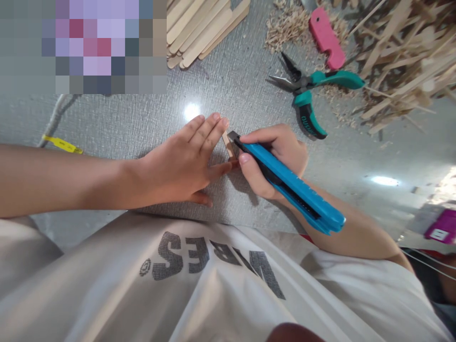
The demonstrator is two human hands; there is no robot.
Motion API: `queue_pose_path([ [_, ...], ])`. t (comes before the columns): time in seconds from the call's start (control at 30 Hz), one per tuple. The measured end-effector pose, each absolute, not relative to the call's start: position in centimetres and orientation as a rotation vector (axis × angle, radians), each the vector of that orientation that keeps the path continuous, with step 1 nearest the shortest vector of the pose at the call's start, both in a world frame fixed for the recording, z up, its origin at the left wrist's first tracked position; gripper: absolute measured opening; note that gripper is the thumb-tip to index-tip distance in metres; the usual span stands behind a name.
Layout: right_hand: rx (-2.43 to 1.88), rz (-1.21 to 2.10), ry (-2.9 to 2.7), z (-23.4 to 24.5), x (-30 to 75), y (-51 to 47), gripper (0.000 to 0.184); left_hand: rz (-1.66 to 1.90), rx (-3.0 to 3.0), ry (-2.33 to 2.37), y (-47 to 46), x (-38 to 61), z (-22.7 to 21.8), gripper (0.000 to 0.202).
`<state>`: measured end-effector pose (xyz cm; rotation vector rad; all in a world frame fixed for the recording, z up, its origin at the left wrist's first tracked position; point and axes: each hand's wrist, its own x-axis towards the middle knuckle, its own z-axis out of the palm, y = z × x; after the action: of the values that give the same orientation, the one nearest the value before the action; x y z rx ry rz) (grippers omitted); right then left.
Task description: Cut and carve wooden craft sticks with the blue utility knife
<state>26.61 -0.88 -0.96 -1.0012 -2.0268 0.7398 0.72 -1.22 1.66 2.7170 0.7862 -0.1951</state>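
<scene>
My right hand (278, 156) is wrapped round a blue utility knife (290, 183), thumb and index finger near its front end. The knife's metal blade end (233, 137) is against a short piece of wooden craft stick (228, 145) on the table. My left hand (185, 159) lies palm down with its fingers spread. Its fingertips touch the craft stick and press it to the tabletop from the left. Part of the stick is hidden under these fingers.
Pliers with green and black handles (308, 90) lie open behind my right hand. Beyond them are a pink plastic tool (327, 38), wood shavings (287, 28) and a heap of split sticks (395, 61). Whole craft sticks (203, 28) are stacked at the back. A yellow-tagged cord (53, 121) lies left.
</scene>
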Motion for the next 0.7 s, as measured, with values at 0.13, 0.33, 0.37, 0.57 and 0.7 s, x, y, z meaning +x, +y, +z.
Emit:
queue_pose_path([
  [0.13,-0.996,0.724,-2.044,-0.89,26.69,-0.86,0.025,-0.099,2.689,0.798,-1.38,0.46,1.43,0.110],
  [0.33,-0.962,0.698,-2.064,-1.01,26.78,-0.69,0.025,-0.218,2.675,0.787,-1.09,0.87,2.13,0.110],
  [0.37,-0.953,0.696,-2.065,-1.06,26.79,-0.69,0.025,-0.227,2.675,0.785,-1.08,0.90,2.11,0.111],
  [0.57,-0.993,0.706,-2.049,-0.93,26.57,-0.83,0.027,-0.083,2.643,0.805,-1.45,0.42,1.21,0.096],
  [0.7,-0.941,0.709,-2.049,-0.58,26.02,-0.77,0.031,-0.161,2.686,0.808,-1.36,0.62,1.57,0.093],
])
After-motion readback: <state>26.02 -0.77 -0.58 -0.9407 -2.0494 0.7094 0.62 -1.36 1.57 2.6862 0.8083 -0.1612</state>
